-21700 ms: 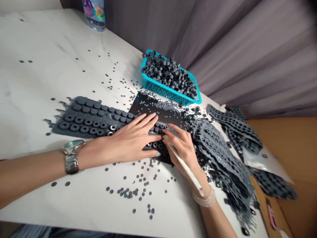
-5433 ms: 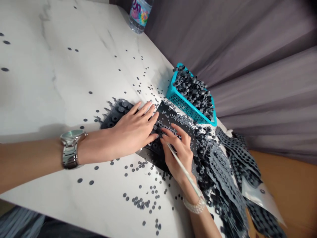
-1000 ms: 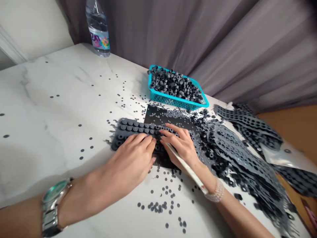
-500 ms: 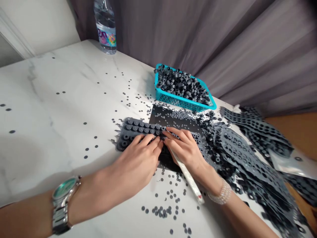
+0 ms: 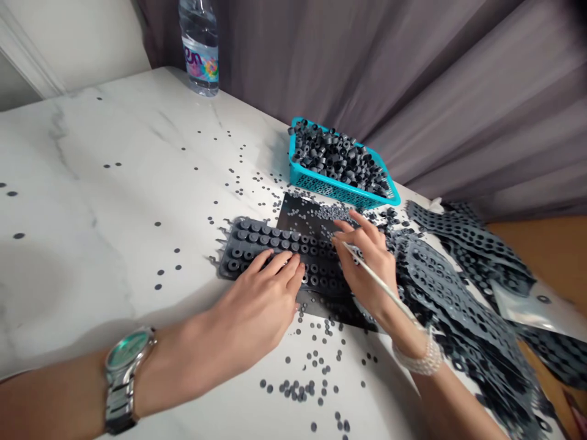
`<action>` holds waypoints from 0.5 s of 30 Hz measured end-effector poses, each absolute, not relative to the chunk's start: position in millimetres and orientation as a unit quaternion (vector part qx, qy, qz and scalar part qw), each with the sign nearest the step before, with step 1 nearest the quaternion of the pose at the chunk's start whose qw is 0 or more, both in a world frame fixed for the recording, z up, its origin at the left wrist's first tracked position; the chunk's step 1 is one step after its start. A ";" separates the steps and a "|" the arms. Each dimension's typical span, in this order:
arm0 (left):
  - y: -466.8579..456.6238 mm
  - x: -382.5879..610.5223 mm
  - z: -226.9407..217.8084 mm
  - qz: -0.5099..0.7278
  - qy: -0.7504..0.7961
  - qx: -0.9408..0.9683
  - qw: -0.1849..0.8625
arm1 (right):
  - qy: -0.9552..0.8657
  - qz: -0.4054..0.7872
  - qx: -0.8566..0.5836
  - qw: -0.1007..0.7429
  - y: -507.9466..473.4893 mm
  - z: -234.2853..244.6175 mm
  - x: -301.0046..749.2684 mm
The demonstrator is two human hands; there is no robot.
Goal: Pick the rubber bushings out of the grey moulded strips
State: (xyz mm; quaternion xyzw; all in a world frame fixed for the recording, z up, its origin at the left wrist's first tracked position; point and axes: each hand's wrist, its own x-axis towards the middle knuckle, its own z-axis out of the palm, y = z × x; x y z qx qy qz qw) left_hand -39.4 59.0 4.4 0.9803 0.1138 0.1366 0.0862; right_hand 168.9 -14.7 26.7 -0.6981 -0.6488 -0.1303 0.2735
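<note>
A dark grey rubber sheet of moulded rings [image 5: 275,244] lies across a black mat [image 5: 302,211] on the white marble table [image 5: 114,201]. My left hand [image 5: 261,299] rests flat on the sheet's near edge, fingers stretched out. My right hand [image 5: 367,260] sits at the sheet's right end with fingers curled, holding a thin white stick [image 5: 380,284] that runs back along the wrist. A watch is on my left wrist and a bead bracelet on my right.
A teal basket [image 5: 339,183] heaped with grey rings stands behind the mat. Punched-out grey sheets [image 5: 454,287] pile up at the right. Small grey discs [image 5: 307,373] lie scattered over the table. A water bottle [image 5: 199,46] stands at the far edge by a grey curtain.
My right hand has moved right, off the middle of the sheet to its right end, uncovering more rings. My left hand stays on the near edge. The view shifted slightly.
</note>
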 end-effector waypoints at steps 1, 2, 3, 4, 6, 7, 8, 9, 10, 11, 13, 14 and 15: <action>58.1 -39.0 3.5 0.140 0.115 0.980 0.083 | -0.660 -0.129 -0.688 0.274 -14.5 24.9 165.0; 57.3 -38.9 2.8 0.142 0.115 0.980 0.080 | -0.671 -0.128 -0.677 0.274 -14.0 23.4 161.2; 56.7 -38.9 2.4 0.144 0.115 0.980 0.075 | -0.684 -0.127 -0.666 0.270 -13.0 22.2 157.8; 56.2 -39.1 2.1 0.144 0.114 0.980 0.071 | -0.697 -0.124 -0.655 0.264 -11.7 21.5 155.0; 55.6 -39.9 1.7 0.143 0.111 0.981 0.064 | -0.723 -0.115 -0.636 0.245 -9.0 20.8 151.2; 55.5 -40.4 1.2 0.145 0.109 0.982 0.062 | -0.733 -0.108 -0.629 0.235 -7.8 20.6 150.2; 55.4 -40.9 0.3 0.147 0.107 0.981 0.061 | -0.742 -0.103 -0.622 0.226 -6.8 20.3 149.8; 55.4 -41.4 -1.0 0.151 0.106 0.981 0.062 | -0.750 -0.098 -0.617 0.219 -5.9 19.8 149.8; 55.4 -41.9 -2.6 0.154 0.105 0.980 0.063 | -0.755 -0.096 -0.612 0.214 -5.2 19.1 150.0; 55.4 -42.4 -4.4 0.156 0.102 0.980 0.065 | -0.760 -0.095 -0.607 0.210 -4.8 18.4 150.3; 55.3 -43.2 -7.9 0.159 0.097 0.980 0.070 | -0.770 -0.095 -0.598 0.202 -4.2 17.4 150.8; 55.1 -43.4 -9.3 0.160 0.095 0.980 0.072 | -0.774 -0.094 -0.594 0.197 -4.0 17.1 150.9; 54.8 -43.6 -10.3 0.160 0.095 0.980 0.072 | -0.779 -0.092 -0.589 0.193 -3.9 17.1 150.8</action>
